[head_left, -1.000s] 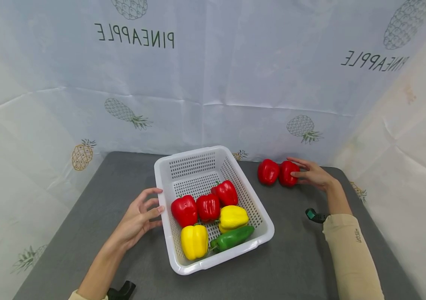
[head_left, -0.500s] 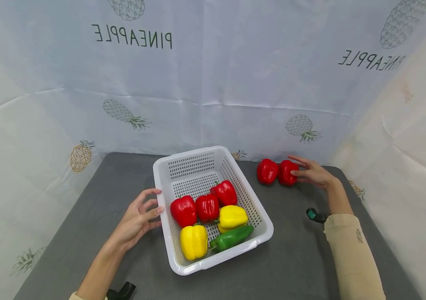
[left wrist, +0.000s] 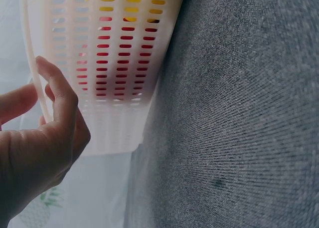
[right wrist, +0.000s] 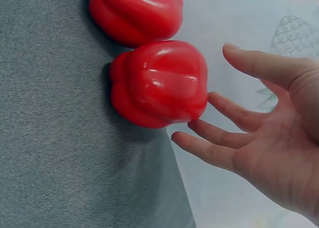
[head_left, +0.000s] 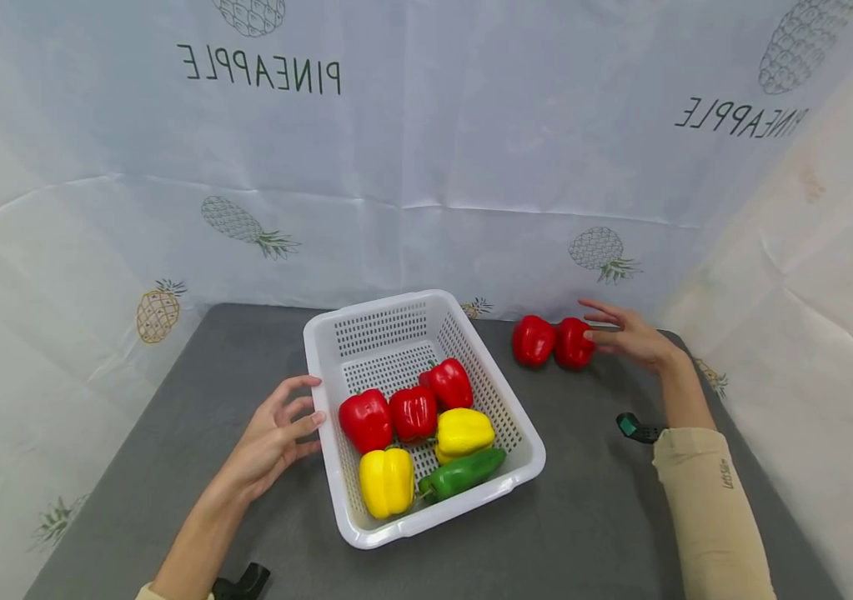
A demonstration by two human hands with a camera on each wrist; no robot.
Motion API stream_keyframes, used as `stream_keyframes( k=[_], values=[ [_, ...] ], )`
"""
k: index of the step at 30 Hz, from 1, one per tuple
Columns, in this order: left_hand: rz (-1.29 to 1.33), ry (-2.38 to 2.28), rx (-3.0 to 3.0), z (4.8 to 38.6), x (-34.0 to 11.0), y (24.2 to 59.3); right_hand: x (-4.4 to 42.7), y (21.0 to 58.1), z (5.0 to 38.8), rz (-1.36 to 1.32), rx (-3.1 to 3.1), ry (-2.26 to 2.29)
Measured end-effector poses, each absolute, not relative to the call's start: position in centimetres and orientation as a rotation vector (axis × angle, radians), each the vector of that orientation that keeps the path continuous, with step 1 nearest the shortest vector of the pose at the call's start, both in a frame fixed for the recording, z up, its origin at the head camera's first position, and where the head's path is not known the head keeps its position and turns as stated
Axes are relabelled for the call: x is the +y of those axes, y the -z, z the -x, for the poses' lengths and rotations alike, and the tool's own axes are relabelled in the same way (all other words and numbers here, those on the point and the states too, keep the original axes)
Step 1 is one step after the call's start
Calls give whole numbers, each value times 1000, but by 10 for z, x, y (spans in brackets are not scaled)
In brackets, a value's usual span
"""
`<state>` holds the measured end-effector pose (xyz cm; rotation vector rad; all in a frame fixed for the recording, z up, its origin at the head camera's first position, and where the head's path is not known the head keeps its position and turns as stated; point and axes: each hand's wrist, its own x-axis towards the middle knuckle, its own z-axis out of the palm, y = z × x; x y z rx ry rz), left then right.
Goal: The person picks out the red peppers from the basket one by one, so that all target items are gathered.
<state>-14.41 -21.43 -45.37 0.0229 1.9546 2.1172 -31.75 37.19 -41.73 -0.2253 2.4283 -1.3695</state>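
Observation:
A white perforated plastic basket stands on the dark grey tabletop, holding three red bell peppers, two yellow bell peppers and a long green pepper. At its left rim my left hand pinches the edge; in the left wrist view the thumb and the fingers lie on either side of the rim. Two more red bell peppers sit side by side at the back right. Just beside the right-hand red bell pepper, my right hand has its fingers spread and extended, with nothing in its grip.
A white sheet printed with pineapples hangs behind the table and along both sides. The two loose peppers sit near the table's back edge, close to the sheet. Grey tabletop lies between the basket and the right arm.
My right hand has drawn slightly up and away from the right-hand red bell pepper, its fingers spreading more. The left hand keeps its hold on the basket's rim.

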Motion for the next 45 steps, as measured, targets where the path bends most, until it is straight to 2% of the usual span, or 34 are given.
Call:
stream_keyframes(
  k=[19,45],
  values=[
    [4,-2104,1962,144,-214,451,360,388,311,367,2537,1280],
    [-20,-2119,1963,144,-214,452,298,350,311,666,2591,1226]
  ],
)
